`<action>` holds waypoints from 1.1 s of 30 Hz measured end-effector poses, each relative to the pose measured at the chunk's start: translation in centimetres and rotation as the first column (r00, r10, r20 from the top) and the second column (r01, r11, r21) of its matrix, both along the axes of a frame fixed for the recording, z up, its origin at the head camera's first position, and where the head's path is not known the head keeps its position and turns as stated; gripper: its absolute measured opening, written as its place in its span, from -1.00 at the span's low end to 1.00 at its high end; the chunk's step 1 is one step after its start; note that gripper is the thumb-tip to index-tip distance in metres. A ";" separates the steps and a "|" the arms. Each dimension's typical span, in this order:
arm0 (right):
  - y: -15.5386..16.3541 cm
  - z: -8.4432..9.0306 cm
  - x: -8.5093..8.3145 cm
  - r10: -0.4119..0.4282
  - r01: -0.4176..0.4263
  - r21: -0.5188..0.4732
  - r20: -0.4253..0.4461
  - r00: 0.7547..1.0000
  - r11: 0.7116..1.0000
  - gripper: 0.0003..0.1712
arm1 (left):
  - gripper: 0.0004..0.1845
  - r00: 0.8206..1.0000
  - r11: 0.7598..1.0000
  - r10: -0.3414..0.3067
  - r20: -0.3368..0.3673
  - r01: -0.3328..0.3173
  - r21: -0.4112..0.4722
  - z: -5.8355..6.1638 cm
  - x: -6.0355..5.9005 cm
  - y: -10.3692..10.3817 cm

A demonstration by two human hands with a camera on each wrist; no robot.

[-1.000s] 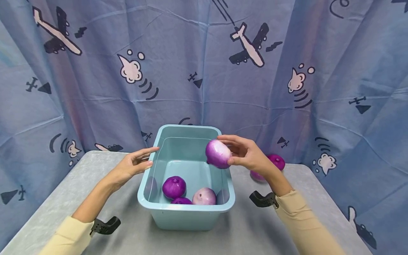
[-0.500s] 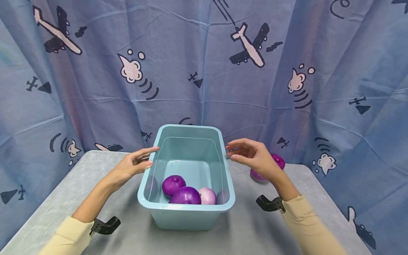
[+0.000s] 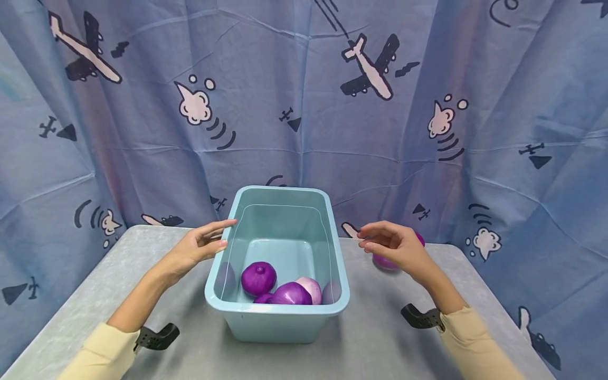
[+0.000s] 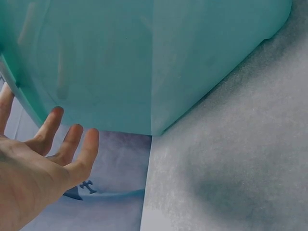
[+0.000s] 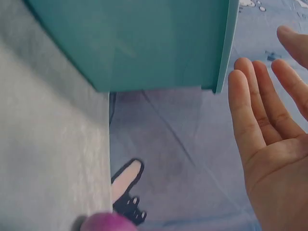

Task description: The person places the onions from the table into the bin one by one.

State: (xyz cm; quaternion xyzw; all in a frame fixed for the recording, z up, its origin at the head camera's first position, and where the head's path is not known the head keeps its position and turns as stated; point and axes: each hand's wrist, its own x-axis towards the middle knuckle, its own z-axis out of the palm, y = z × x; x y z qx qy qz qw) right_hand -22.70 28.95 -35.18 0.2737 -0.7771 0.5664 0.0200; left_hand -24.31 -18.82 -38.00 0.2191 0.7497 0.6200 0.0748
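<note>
Light blue rigid plastic tub (image 3: 277, 311) sits mid-table, holding round purple onions (image 3: 258, 278); left hand (image 3: 197, 247), fingers straight, touches its nine o'clock wall; right hand (image 3: 396, 247) hovers empty, relaxed, at three o'clock above a loose onion (image 3: 383, 262); onions look smooth, light, firm; cup them around the middle.

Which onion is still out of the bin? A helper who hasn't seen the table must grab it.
Start at the light blue bin in the middle of the grey table. To its right, by the curtain, a purple onion lies on the table, just behind the right hand. It alone sits outside the bin.
</note>
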 end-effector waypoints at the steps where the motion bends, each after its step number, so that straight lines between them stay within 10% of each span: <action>1: 0.4 -0.2 0.1 -0.009 0.009 0.007 -0.002 1.000 1.000 -0.59 | -0.42 1.000 1.000 0.001 0.001 -0.001 -0.003 0.0 0.0 0.0; 33: 9.8 -4.3 1.0 -0.192 0.192 0.099 -0.004 0.981 0.976 -0.65 | -0.42 1.000 1.000 0.001 -0.001 -0.001 -0.013 -0.1 -0.1 -0.1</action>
